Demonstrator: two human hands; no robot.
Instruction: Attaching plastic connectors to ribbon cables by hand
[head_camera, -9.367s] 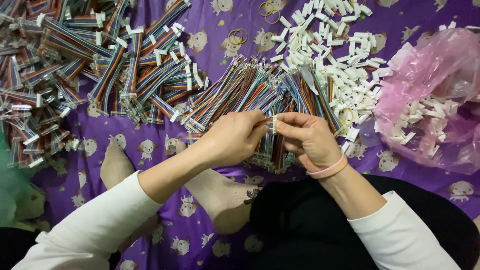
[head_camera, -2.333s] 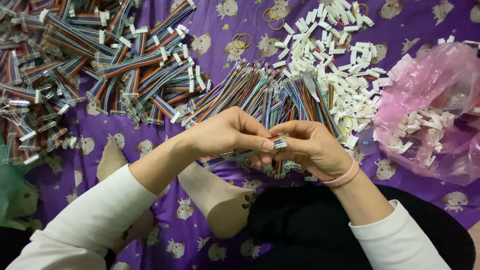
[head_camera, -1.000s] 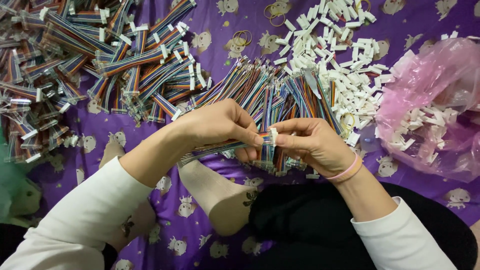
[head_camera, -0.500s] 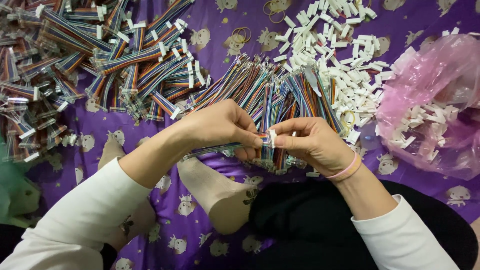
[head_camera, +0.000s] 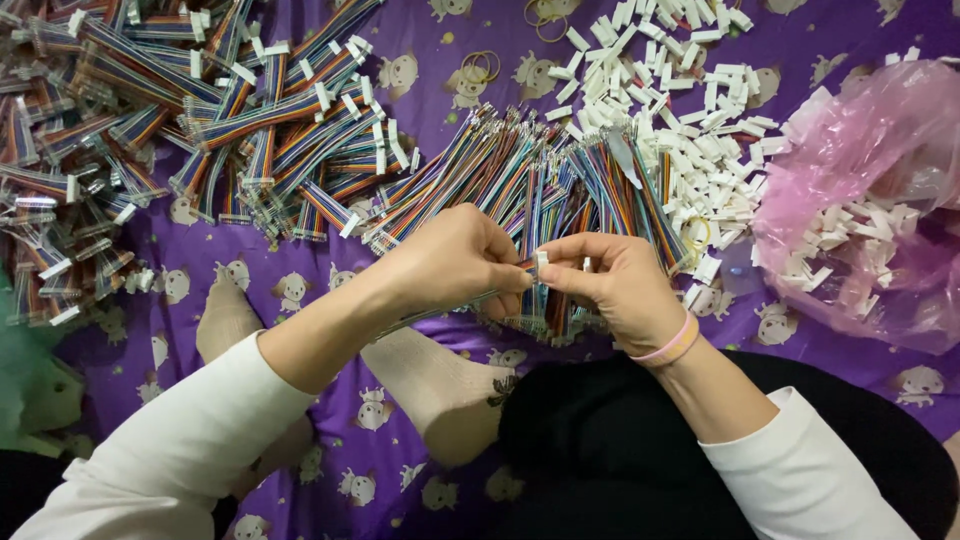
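- A small white plug (head_camera: 541, 262) is pinched by the fingertips of the right hand (head_camera: 615, 290), just above the person's lap.
- A thin bunch of coloured wires (head_camera: 440, 308) is gripped by the left hand (head_camera: 455, 262), and its tip is held right against the white plug.
- The two hands are held close together, almost touching, over the near middle of the purple cloth (head_camera: 420, 60).
- A loose pile of coloured wires (head_camera: 560, 180) is spread on the cloth just behind the hands.
- A heap of white plugs (head_camera: 690, 110) is scattered toward the far right of the cloth, and more plugs are kept in a pink bag (head_camera: 860, 200) at the right edge.
- Finished wire bundles (head_camera: 200, 120), with plugs at their ends, are piled at the far left corner.
- A pink band (head_camera: 668, 343) is worn on the right wrist.
- The plug could be dropped, because it is tiny and only held at the fingertips.
- If it is dropped, it could be lost among the wires below.
- A wire could be pushed into the wrong hole, because the wires are thin and packed close.
- A wire tip could be bent if it is pressed in crooked.
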